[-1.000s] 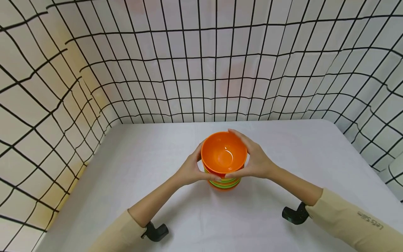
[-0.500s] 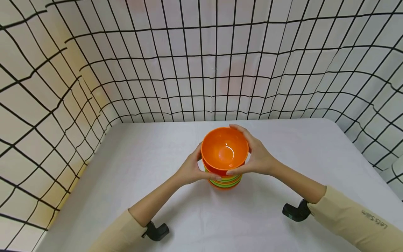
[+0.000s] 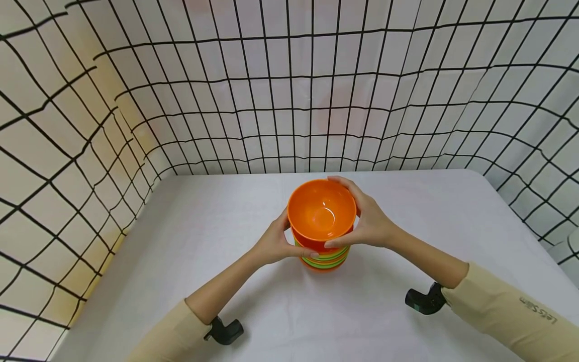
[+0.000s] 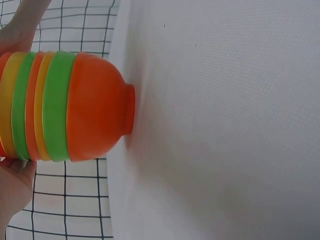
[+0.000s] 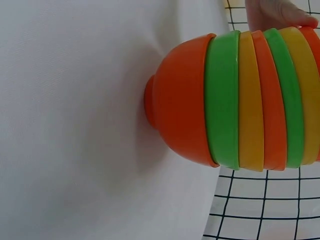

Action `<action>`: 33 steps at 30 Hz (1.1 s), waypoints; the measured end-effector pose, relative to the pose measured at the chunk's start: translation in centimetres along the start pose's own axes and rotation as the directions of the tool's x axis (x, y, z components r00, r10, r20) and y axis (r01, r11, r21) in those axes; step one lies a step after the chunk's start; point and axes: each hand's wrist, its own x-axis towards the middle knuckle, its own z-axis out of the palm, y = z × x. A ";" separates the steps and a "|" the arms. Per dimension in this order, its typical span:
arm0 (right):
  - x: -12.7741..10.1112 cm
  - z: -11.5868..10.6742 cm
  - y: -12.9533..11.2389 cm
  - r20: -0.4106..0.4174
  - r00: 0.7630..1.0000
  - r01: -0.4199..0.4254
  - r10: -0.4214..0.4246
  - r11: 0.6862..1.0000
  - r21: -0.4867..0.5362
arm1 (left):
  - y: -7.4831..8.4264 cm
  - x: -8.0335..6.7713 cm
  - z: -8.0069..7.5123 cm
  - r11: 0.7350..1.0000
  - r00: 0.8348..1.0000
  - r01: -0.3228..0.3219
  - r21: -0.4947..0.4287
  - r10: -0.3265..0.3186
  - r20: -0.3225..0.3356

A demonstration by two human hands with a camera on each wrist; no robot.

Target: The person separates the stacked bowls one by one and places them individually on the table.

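A stack of nested plastic bowls (image 3: 326,262) in orange, green and yellow stands upright on the white-covered table. My left hand (image 3: 274,245) holds the stack's upper part from the left, thumb across the front and fingers behind. On top is an orange bowl (image 3: 322,208), its open side facing up and tilted slightly toward me. My right hand (image 3: 372,221) grips that bowl at its right side, thumb near the front rim and fingers at the back. A red-orange band of the bowl below shows under it. In the left wrist view, the orange bottom bowl (image 4: 97,107) rests on its foot.
The white tabletop (image 3: 217,216) surrounds the stack. Behind it and along both sides rise white walls with a black grid (image 3: 312,90). A black wrist-camera mount (image 3: 224,332) juts from the left sleeve, another mount (image 3: 425,300) from the right.
My right hand has raised the top orange bowl slightly and moved it away from me, showing more of the bowl beneath. My left hand has stayed at the stack.
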 end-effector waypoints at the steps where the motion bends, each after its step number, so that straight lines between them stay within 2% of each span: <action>1: 0.0 0.0 0.0 -0.001 1.000 -0.001 0.001 1.000 0.002 | -0.1 0.0 0.0 1.000 1.000 0.000 0.003 0.000 -0.001; 12: 0.9 -0.6 -0.5 -0.048 0.999 0.019 -0.019 1.000 -0.002 | -0.7 0.0 -0.2 0.998 0.998 -0.059 0.017 0.059 0.010; 26: 2.5 -2.5 -0.4 -0.092 0.995 -0.037 0.037 0.999 -0.001 | -0.7 0.1 -0.1 1.000 1.000 0.005 0.020 -0.005 0.004; 33: 2.9 -2.9 -0.3 -0.110 0.993 -0.036 0.035 0.999 -0.004 | -0.7 0.1 -0.1 1.000 1.000 0.023 0.016 -0.023 0.010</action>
